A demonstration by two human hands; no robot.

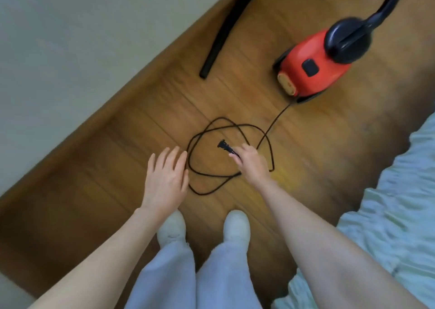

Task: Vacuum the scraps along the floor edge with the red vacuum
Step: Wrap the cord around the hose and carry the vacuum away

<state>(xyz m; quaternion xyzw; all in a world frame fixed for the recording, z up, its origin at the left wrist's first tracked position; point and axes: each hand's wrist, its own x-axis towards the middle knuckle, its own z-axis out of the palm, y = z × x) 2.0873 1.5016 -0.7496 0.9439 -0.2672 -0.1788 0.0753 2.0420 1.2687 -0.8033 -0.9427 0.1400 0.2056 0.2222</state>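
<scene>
The red vacuum (313, 65) sits on the wooden floor (117, 167) at the upper right, with a black hose (388, 0) curving up from it. Its black nozzle tube (223, 31) lies on the floor to the left. A thin black cord (211, 127) runs from the vacuum and lies in loose loops in front of my feet. My right hand (251, 163) pinches the cord just behind the black plug (224, 145). Beside the loops, my left hand (167, 177) hovers with its fingers straight and spread, holding nothing. No scraps are discernible in the blurred view.
A pale wall (82, 38) with a brown baseboard (131, 83) runs diagonally along the left. Light blue bedding (404, 203) fills the right side. My feet in white slippers (236, 226) stand just behind the cord loops.
</scene>
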